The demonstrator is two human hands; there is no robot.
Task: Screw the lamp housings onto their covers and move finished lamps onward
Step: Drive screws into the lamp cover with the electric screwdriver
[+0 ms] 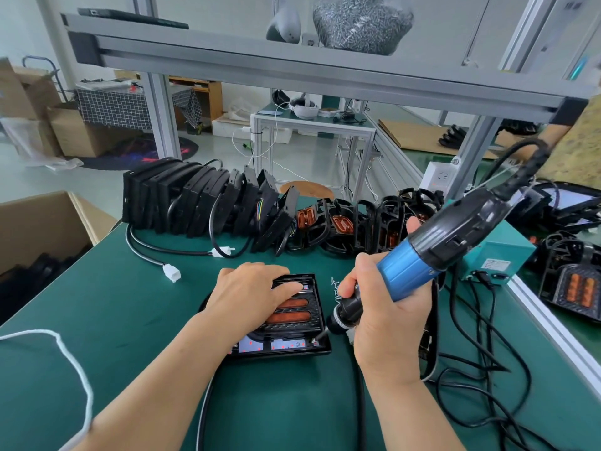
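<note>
The lamp [289,320] lies flat on the green table [130,320], directly in front of the person, near the middle of the work area. The left hand [250,291] rests on its far left part, fingers straight and laid flat on the surface. The right hand [383,307] grips the screwdriver [413,271] (blue body, black upper end and cable), fingers curled round the lower barrel. The tool is tilted, and its bit meets the near right corner of the lamp.

Behind the lamp, a row of black lamps [182,200] stands on edge at the far left of the table. To its right stands a row of open housings [357,222] with copper-coloured parts showing. A cardboard box [42,222] sits beyond the table's left edge. A teal power box [494,258] stands just right of the screwdriver.
</note>
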